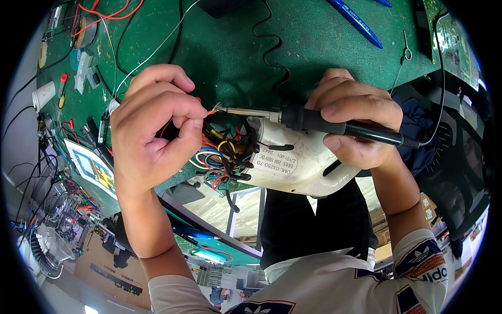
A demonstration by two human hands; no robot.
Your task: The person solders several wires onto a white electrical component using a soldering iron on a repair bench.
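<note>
My left hand [154, 128] is closed in a pinch on a red wire [211, 112], whose bare strands stick out to the right of the fingertips. My right hand [361, 112] grips the black handle of a soldering iron [308, 119]. Its metal tip points left and meets the bare strands, or nearly so; I cannot tell whether they touch. Below the iron lies a worn white plastic housing [298, 162] with a handle loop, like a charging gun. Out of its left end spills a bundle of many-coloured wires [225, 152], several with black sleeves on their ends.
On the green mat [219, 57] are a blue pen [358, 23], a coiled black cord [269, 49] and a solder spool [86, 34]. A paper cup [44, 96] and a printed sheet [91, 165] lie left. A black chair [455, 167] stands right.
</note>
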